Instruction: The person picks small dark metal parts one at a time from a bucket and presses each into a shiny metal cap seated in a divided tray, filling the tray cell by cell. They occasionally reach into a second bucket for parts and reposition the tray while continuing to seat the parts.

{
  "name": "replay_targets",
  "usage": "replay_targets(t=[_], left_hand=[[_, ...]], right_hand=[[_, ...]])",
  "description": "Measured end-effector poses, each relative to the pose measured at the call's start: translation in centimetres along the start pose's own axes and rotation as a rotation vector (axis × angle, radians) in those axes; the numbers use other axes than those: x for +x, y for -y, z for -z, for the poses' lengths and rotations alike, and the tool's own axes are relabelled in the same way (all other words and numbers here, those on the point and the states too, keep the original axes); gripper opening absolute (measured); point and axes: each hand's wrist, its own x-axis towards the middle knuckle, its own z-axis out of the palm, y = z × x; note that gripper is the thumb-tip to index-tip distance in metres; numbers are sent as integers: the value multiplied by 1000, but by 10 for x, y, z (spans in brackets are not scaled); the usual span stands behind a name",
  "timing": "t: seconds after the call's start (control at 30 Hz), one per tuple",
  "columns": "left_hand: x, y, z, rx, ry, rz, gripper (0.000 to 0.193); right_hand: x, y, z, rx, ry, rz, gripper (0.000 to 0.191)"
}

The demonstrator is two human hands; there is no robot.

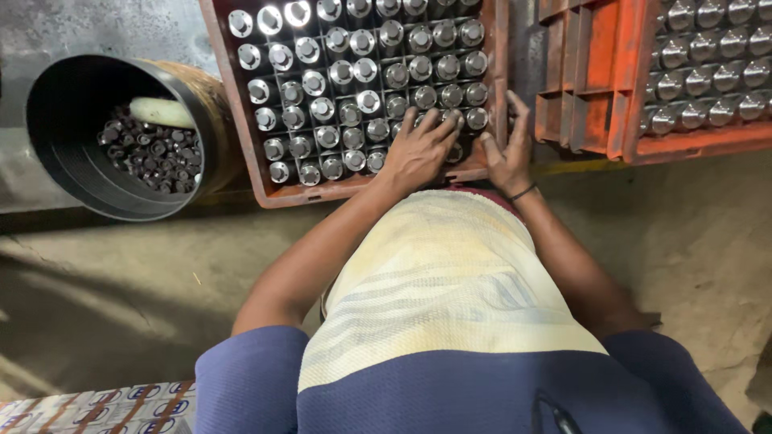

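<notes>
View: head camera, looking down.
Left hand point(418, 149): fingers spread flat on the metal cylinders point(354, 88) at the near right corner of the red crate point(265, 181); clamped on nothing.
Right hand point(508, 153): at 3 o'clock of the left hand, resting open against the crate's right rim, thumb up along the edge; dark band on the wrist.
Cylinders: upright in grid cells, shiny tops up, crate at 12 o'clock.
Second crate point(691, 141): orange, at 2 o'clock, holding like parts.
Black bucket point(121, 137): at 10 o'clock, tipped, with dark small parts inside.
Cloth point(434, 281): pale, over the lap.
</notes>
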Motion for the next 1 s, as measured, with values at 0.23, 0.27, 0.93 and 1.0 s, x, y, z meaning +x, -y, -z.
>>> replay_targets(t=[0.23,0.27,0.93,1.0], left_hand=[[-27,15,49,-294,-218,175,67],[-44,32,64,-250,-372,260,59],[-236,179,179,-284,-716,923,45],[-226,147,186,-457,-867,802,43]], right_hand=[[0,-13,2,40,23,40,69],[0,-14,2,39,15,32,69],[9,27,14,-536,-53,260,83],[16,55,11,-451,-27,230,76]])
